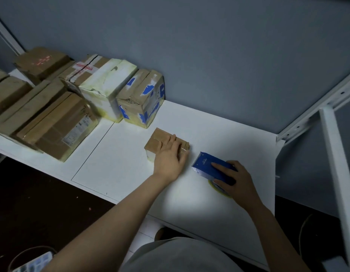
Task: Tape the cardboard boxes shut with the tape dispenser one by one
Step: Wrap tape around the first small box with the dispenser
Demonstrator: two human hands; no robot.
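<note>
While the left hand (168,160) presses flat on the small cardboard box (158,141) at the middle of the table (229,126), fingers straight along its top, the right hand (237,179) curls round the blue tape dispenser (205,165). The dispenser sits just right of the box, its length and toothed edge pointing at the box's near end.

You've got one cam only, head-mounted, wide-angle, looking fwd & down across the table (219,124) toward the grey wall (209,46) at the back. It's close in: left hand (168,161) and right hand (237,179) land near centre, arms (111,213) running in from the bottom edge. Boxes (58,114) sit far left of frame, shelf frame (330,134) far right, your lap (180,256) bottom middle.
</note>
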